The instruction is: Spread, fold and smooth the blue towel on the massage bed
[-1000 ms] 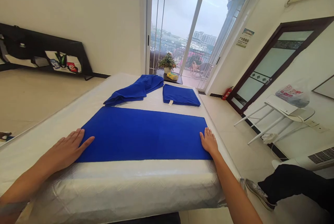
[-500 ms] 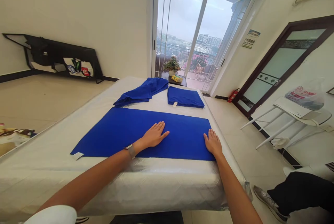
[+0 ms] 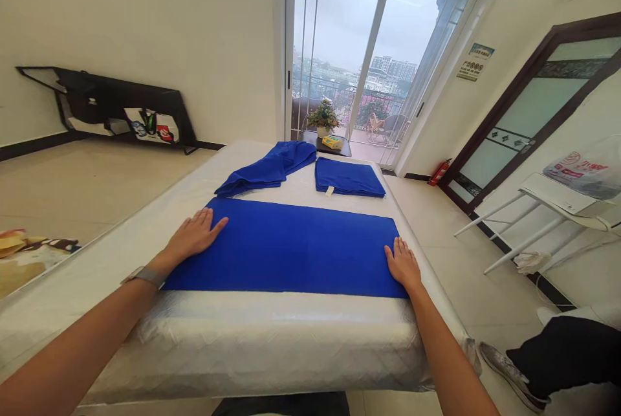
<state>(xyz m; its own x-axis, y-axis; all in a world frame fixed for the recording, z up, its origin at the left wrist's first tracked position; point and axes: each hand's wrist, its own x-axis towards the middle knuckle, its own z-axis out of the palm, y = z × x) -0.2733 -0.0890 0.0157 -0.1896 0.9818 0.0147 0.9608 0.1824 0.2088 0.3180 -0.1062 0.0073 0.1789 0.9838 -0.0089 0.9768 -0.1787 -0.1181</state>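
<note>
A blue cloth lies flat in a long strip across the near end of a plastic-covered mattress. My left hand rests open on the cloth's left end, fingers stretched out and thumb apart. On the right end, my right hand lies flat with its fingers extended along the edge. Beyond the strip, a folded stack of blue cloth with a small white tag sits to the right. A loose, rumpled blue cloth lies to its left.
Past the mattress stands a small dark table with a potted plant and a yellow tissue pack. At right are a white chair holding a plastic bag, and a person's dark-clothed leg. A black frame leans by the left wall.
My left hand has slid left from the middle of the cloth to its left end, now covering the white tag there. My right hand stays on the right end.
</note>
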